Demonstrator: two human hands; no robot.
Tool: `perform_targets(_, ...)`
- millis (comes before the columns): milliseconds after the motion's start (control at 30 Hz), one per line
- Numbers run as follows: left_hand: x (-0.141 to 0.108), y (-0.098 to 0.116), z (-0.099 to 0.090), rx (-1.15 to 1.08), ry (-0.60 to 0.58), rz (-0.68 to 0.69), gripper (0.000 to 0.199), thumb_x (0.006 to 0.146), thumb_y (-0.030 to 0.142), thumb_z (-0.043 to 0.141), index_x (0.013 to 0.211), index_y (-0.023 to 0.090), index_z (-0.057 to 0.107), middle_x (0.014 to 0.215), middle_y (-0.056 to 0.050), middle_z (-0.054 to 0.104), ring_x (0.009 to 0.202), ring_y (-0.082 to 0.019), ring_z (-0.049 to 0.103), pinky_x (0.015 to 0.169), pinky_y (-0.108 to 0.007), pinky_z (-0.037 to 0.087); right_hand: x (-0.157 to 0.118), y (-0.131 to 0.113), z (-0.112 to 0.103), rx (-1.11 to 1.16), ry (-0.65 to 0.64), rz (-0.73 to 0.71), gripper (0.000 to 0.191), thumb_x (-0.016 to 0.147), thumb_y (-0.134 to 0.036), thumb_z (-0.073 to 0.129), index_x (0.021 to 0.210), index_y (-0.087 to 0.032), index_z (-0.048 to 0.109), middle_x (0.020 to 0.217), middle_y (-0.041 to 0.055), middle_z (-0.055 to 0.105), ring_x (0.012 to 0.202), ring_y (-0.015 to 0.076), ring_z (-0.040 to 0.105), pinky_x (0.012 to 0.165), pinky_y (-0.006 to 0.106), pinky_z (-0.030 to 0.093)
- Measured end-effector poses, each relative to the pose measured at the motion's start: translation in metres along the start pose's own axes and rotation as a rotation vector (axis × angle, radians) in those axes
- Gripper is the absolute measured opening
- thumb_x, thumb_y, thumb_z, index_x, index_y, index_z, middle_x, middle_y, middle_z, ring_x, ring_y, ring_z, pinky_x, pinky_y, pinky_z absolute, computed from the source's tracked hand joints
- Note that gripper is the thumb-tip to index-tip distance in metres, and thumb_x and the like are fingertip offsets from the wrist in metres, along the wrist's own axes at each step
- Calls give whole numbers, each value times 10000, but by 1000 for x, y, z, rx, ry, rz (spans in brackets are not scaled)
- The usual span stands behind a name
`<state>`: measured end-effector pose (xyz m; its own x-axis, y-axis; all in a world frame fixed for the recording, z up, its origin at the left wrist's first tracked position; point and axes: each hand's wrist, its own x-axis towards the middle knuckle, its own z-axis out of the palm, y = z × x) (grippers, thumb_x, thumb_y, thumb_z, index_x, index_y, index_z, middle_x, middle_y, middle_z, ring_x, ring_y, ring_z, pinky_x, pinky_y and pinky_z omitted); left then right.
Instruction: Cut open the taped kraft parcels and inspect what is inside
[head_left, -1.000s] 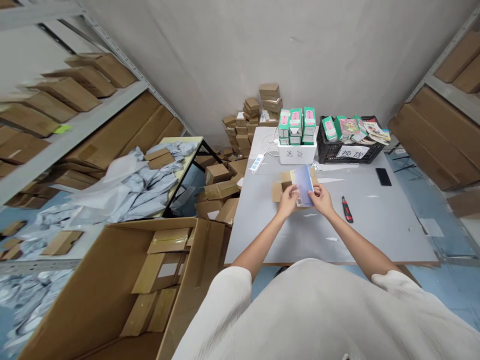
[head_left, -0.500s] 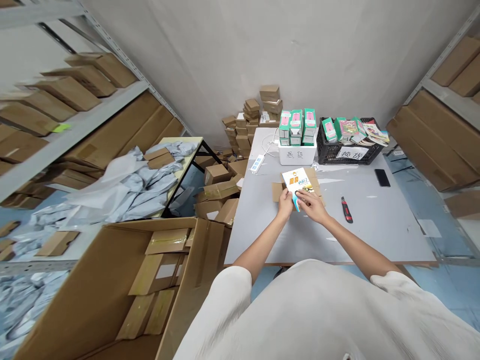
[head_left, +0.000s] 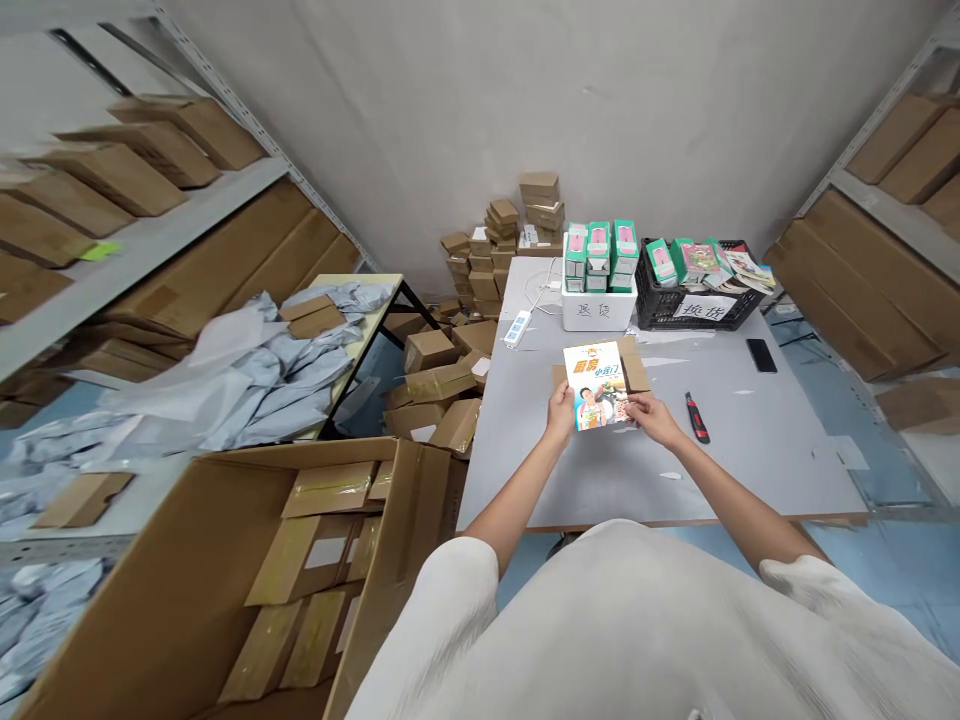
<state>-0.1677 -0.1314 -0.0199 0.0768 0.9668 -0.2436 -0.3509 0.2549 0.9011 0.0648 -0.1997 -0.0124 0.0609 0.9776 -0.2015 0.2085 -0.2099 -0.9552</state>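
a soft white shirt (head_left: 645, 630) fills the bottom of the view. the left hand (head_left: 560, 413) and the right hand (head_left: 651, 420) are closed on the edges of a thin, shiny paper book (head_left: 598, 386), gripping it between fingers and thumbs. the book is right over an open brown cardboard box (head_left: 636, 362) on the smooth grey counter (head_left: 750, 450). a moment ago the right hand lay across the book. now it has slid to the lower corner, so the bright picture of people on the cover shows.

a red and black box cutter (head_left: 697, 417) lies just right of the right hand, and a flat black phone (head_left: 761, 355) lies farther off. past them are a white foam box (head_left: 598, 310) and a black plastic crate (head_left: 654, 318), both full of green and pink packs. brown boxes are piled by the rough grey wall (head_left: 375, 120).
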Motion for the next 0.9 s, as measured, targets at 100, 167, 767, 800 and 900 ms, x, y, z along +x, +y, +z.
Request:
perform_targets(100,0,1,-6,58,-36,-21,557,848,602,812,1242,211,771,1187,-104,837,1095,-307,785,962,-434,630,-3,0,8,83,81,9,630,738,-691,862,1108,-190,772,777,55,771,718,252,731,719,406,617)
perform_targets(167,-3,-1,-9,116,-88,-18,550,866,604,802,1247,208,771,1151,-102,843,1083,-307,785,957,-430,633,-5,0,10,121,148,4,647,709,-714,869,1080,-194,767,763,44,761,701,237,712,733,414,625)
perform_targets(767,-26,-25,27,561,-333,135,302,941,509,784,1045,273,627,753,-1,746,693,-256,772,686,-330,549,-25,8,-40,39,281,-1,706,757,-771,813,1178,-206,772,845,65,780,789,272,741,826,489,657)
perform_targets(800,-23,-27,34,539,-339,102,314,945,514,775,1073,267,629,790,-11,761,693,-250,771,688,-332,552,-24,10,-47,51,287,4,712,752,-756,823,1197,-203,771,849,61,780,805,273,745,848,492,655)
perform_targets(900,-15,-35,61,440,-344,7,395,928,533,784,1144,245,624,869,-26,781,682,-213,747,686,-321,552,-19,15,-72,114,285,8,750,734,-707,869,1276,-199,764,869,51,787,853,271,761,910,494,647)
